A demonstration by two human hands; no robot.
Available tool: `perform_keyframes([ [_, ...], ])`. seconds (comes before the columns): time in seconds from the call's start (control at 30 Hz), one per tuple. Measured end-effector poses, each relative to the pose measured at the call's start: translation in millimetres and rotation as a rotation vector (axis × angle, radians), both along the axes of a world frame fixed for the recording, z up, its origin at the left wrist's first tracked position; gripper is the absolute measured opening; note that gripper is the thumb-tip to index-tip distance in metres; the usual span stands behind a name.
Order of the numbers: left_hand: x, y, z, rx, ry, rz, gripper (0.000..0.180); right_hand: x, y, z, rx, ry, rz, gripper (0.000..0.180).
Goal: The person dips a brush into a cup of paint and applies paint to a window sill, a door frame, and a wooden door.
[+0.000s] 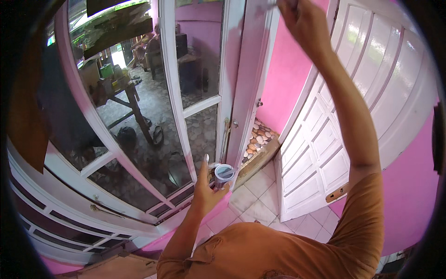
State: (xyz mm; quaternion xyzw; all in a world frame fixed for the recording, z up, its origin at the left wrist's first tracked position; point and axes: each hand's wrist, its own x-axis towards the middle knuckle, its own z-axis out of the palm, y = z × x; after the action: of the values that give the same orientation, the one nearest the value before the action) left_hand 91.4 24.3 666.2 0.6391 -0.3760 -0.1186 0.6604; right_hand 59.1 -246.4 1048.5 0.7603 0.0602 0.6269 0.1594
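My left hand point(206, 194) is wrapped around a small open paint can point(224, 173), held upright in front of the window frame. Grey-blue liquid shows inside its rim. High at the upper edge, my right hand point(304, 25) is closed around a thin tool that looks like a paintbrush, partly cut off by the picture's edge. The tool's tip is blurred and lies close to the pale upright door frame point(248, 69). Whether it touches the frame, I cannot tell.
White-framed glass panes point(134, 93) stand at left, with a room reflected or seen through them. A white panelled door point(320, 144) stands ajar at right, beside a pink wall point(409, 181). Below are a pebble-patterned threshold point(260, 138) and pale floor tiles point(253, 200).
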Motion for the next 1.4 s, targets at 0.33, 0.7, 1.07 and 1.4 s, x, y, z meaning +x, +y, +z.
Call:
perform_keyframes([
  [0.33, 3, 2, -14, -0.092, -0.044, -0.008, 0.105, 7, 2, -67, 0.072, 0.184, 0.098, 0.016],
  [0.7, -2, 5, -9, -0.096, 0.062, -0.039, 0.104, 18, 18, -83, 0.141, 0.281, 0.07, 0.018],
  [1.07, -2, 14, -11, -0.071, 0.115, -0.067, 0.103, -12, 10, -119, 0.171, 0.215, 0.058, 0.014],
  [1.4, -4, 9, -23, -0.1, 0.062, -0.093, 0.1, -21, -1, -153, 0.204, 0.421, 0.065, 0.016],
])
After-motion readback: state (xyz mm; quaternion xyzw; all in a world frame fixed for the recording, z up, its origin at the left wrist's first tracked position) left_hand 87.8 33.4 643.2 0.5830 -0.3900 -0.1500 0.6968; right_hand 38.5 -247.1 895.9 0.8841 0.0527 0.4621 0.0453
